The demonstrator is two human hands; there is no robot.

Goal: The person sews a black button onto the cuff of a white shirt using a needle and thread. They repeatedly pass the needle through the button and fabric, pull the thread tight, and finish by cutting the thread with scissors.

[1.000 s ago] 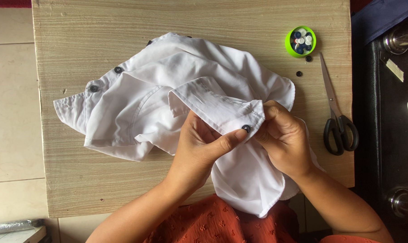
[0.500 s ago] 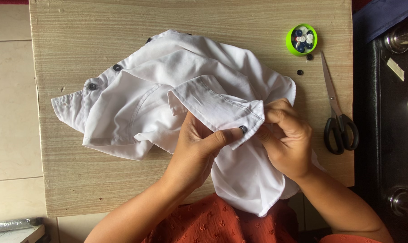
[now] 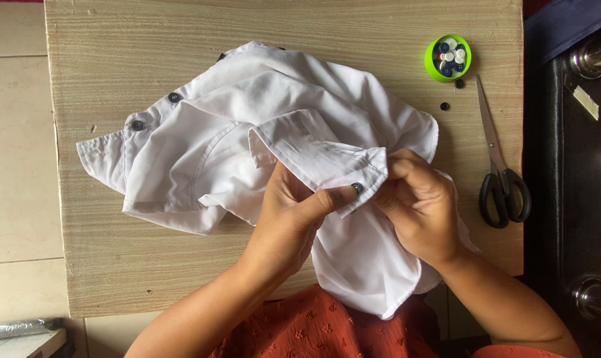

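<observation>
Hands point(image 3: 353, 209) pinch white shirt point(image 3: 247, 132) near green cap point(image 3: 448, 58).

Head camera looks straight down (close) on table point(image 3: 115, 278).

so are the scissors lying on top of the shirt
No, the scissors lie on bare table to the right of the white shirt, apart from it.

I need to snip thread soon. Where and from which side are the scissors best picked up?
Take the scissors by their black loop handles, reaching from the near, right side: the loops face the person, the closed blades point away, flat on the table.
</observation>
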